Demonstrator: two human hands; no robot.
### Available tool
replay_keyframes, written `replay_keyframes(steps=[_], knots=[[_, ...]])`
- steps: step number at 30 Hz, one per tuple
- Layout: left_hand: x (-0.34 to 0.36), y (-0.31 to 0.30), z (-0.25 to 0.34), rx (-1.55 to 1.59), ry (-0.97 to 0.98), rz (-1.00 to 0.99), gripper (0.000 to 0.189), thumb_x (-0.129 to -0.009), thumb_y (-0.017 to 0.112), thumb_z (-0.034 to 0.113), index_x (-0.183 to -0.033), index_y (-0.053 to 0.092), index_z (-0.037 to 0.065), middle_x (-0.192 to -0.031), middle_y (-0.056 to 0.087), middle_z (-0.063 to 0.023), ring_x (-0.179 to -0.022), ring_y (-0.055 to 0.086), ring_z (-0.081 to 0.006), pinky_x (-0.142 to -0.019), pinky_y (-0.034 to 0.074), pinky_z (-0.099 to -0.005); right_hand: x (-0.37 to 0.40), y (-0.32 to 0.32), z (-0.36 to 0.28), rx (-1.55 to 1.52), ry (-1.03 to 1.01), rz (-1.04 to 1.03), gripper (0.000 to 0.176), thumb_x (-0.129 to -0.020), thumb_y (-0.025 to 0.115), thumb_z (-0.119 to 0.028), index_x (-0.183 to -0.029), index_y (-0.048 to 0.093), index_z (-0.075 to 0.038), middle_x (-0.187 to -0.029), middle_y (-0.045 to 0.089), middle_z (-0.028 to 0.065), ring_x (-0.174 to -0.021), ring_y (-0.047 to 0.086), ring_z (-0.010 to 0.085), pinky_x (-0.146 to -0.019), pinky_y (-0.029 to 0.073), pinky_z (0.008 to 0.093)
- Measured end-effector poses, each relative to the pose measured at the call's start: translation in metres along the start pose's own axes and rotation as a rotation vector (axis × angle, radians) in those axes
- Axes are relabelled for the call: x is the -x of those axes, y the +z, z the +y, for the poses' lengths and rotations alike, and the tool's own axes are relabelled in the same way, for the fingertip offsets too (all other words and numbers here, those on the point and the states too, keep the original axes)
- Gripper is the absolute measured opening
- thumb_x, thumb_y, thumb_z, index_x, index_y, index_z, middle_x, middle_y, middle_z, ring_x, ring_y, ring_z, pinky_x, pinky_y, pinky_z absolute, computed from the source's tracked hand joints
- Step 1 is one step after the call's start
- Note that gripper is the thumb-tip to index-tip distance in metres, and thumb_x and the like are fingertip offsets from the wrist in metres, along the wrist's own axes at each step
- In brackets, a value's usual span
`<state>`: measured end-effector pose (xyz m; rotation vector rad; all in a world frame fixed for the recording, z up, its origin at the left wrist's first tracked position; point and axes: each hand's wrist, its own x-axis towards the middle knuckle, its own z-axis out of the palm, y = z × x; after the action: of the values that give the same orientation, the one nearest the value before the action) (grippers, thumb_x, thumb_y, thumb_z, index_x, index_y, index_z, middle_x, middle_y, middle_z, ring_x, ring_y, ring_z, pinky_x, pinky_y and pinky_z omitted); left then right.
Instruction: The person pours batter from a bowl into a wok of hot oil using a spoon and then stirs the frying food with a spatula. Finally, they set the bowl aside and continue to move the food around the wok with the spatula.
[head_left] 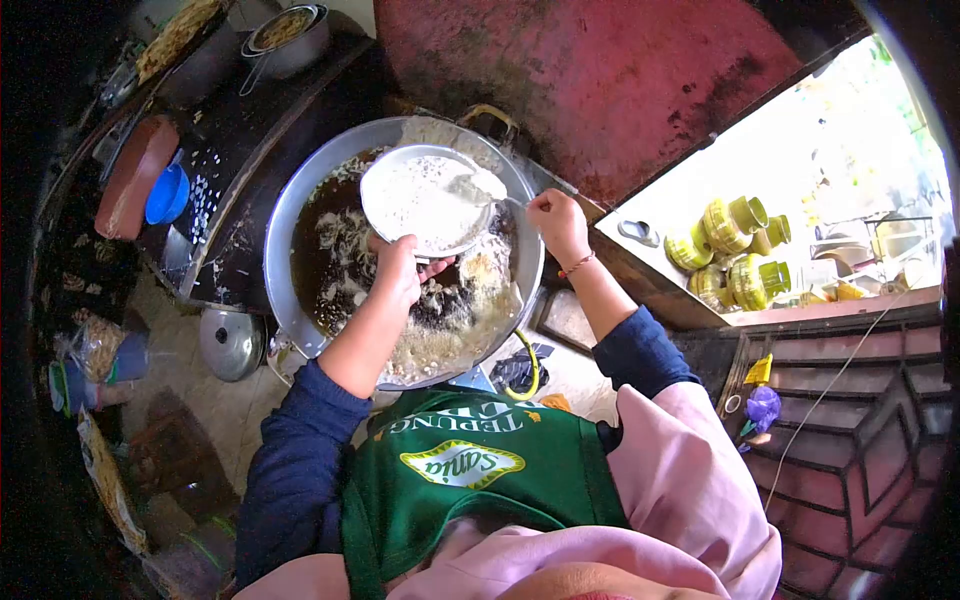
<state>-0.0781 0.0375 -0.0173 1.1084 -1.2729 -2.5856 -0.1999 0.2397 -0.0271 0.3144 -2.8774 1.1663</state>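
My left hand (pixel 405 265) holds a metal bowl (pixel 415 205) from below and at its near side. White batter with small bits fills the bowl, which hangs above a wide metal pan (pixel 280 250). Brown oil with foam and pale frying pieces (pixel 420 345) shows in the pan around the bowl. To the right of the bowl, my right hand (pixel 560 225) is closed on the thin handle of a spoon (pixel 482 190). The spoon's head is at the bowl's right side, coated in batter.
Left of the pan are a blue bowl (pixel 168 193), a metal lid (pixel 232 343) and a pot with a strainer (pixel 288 42). Green-yellow jars (pixel 735 225) stand by the bright opening at right. A yellow-green pan handle (pixel 530 370) sticks out near my apron.
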Motion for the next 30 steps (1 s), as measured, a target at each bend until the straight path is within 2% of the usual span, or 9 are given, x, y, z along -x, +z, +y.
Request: replay_keyframes(steps=[5, 6, 10, 17, 20, 23, 24, 27, 30], knots=[[-0.038, -0.011, 0.004, 0.053, 0.063, 0.005, 0.047, -0.078, 0.040, 0.010, -0.123, 0.027, 0.006, -0.101, 0.056, -0.0227, -0.071, 0.063, -0.0347, -0.047, 0.053, -0.0306, -0.039, 0.032, 0.077, -0.103, 0.164, -0.066, 0.019, -0.070, 0.060, -0.022, -0.076, 0.061, -0.004, -0.069, 0.062, 0.0136, -0.064, 0.061, 0.0235, -0.061, 0.047, 0.0336], [-0.040, -0.015, 0.008, 0.056, 0.089, -0.024, 0.048, -0.078, 0.040, 0.009, -0.124, 0.027, 0.004, -0.101, 0.056, -0.0231, -0.071, 0.063, -0.0351, -0.047, 0.053, -0.0306, -0.042, 0.038, 0.094, -0.337, 0.204, -0.124, 0.016, -0.071, 0.060, -0.018, -0.074, 0.060, -0.002, -0.062, 0.059, 0.0082, -0.055, 0.055, 0.0166, -0.053, 0.043, 0.0300], [-0.024, -0.029, 0.031, 0.037, 0.124, -0.068, 0.046, -0.077, 0.042, 0.009, -0.120, 0.033, -0.004, -0.102, 0.055, -0.0235, -0.075, 0.062, -0.0368, -0.052, 0.055, -0.0303, -0.009, 0.005, 0.063, -0.654, 0.301, -0.144, 0.013, -0.074, 0.059, -0.012, -0.065, 0.058, -0.002, -0.054, 0.051, 0.0000, -0.048, 0.044, 0.0100, -0.044, 0.033, 0.0249], [0.026, -0.066, 0.053, -0.035, 0.040, -0.087, 0.046, -0.079, 0.041, 0.014, -0.121, 0.034, -0.004, -0.100, 0.056, -0.0241, -0.074, 0.062, -0.0367, -0.049, 0.053, -0.0282, 0.000, -0.006, 0.069, -0.408, 0.398, -0.259, 0.012, -0.075, 0.057, -0.012, -0.068, 0.060, -0.004, -0.056, 0.054, 0.0027, -0.049, 0.048, 0.0109, -0.046, 0.036, 0.0252], [0.046, -0.083, 0.052, -0.089, -0.007, -0.108, 0.045, -0.080, 0.040, 0.016, -0.120, 0.035, -0.006, -0.099, 0.057, -0.0232, -0.073, 0.063, -0.0352, -0.048, 0.051, -0.0275, -0.044, 0.009, 0.108, 0.117, -0.058, -0.403, 0.016, -0.070, 0.056, -0.012, -0.083, 0.064, -0.012, -0.076, 0.063, -0.0016, -0.068, 0.059, 0.0155, -0.057, 0.045, 0.0262], [0.064, -0.091, 0.044, -0.102, -0.046, -0.100, 0.045, -0.079, 0.041, 0.016, -0.119, 0.037, -0.006, -0.097, 0.058, -0.0226, -0.072, 0.063, -0.0346, -0.048, 0.051, -0.0277, -0.077, 0.000, 0.126, 0.399, -1.019, -0.200, 0.010, -0.074, 0.056, -0.007, -0.081, 0.063, -0.008, -0.061, 0.057, 0.0018, -0.050, 0.049, 0.0095, -0.046, 0.038, 0.0230], [0.067, -0.095, 0.040, -0.106, -0.056, -0.103, 0.044, -0.079, 0.041, 0.016, -0.117, 0.039, -0.007, -0.096, 0.059, -0.0220, -0.072, 0.063, -0.0350, -0.048, 0.051, -0.0279, -0.063, -0.013, 0.095, 0.223, -0.662, -0.350, 0.013, -0.072, 0.057, -0.012, -0.082, 0.066, -0.013, -0.073, 0.062, 0.0007, -0.068, 0.060, 0.0166, -0.056, 0.046, 0.0280], [0.080, -0.097, 0.030, -0.132, -0.044, -0.113, 0.044, -0.079, 0.040, 0.015, -0.118, 0.038, -0.003, -0.092, 0.061, -0.0193, -0.068, 0.064, -0.0310, -0.048, 0.051, -0.0270, -0.002, -0.041, -0.028, -0.167, -0.047, -0.393, 0.010, -0.074, 0.058, -0.016, -0.077, 0.065, -0.010, -0.071, 0.062, 0.0052, -0.063, 0.060, 0.0217, -0.056, 0.047, 0.0313], [0.084, -0.098, 0.020, -0.144, -0.067, -0.180, 0.041, -0.079, 0.041, 0.016, -0.113, 0.043, -0.008, -0.094, 0.059, -0.0220, -0.069, 0.064, -0.0332, -0.051, 0.053, -0.0303, 0.058, -0.023, -0.091, 0.127, -0.460, -0.109, 0.012, -0.074, 0.056, -0.018, -0.076, 0.059, -0.007, -0.071, 0.061, 0.0106, -0.062, 0.059, 0.0285, -0.058, 0.047, 0.0366]])
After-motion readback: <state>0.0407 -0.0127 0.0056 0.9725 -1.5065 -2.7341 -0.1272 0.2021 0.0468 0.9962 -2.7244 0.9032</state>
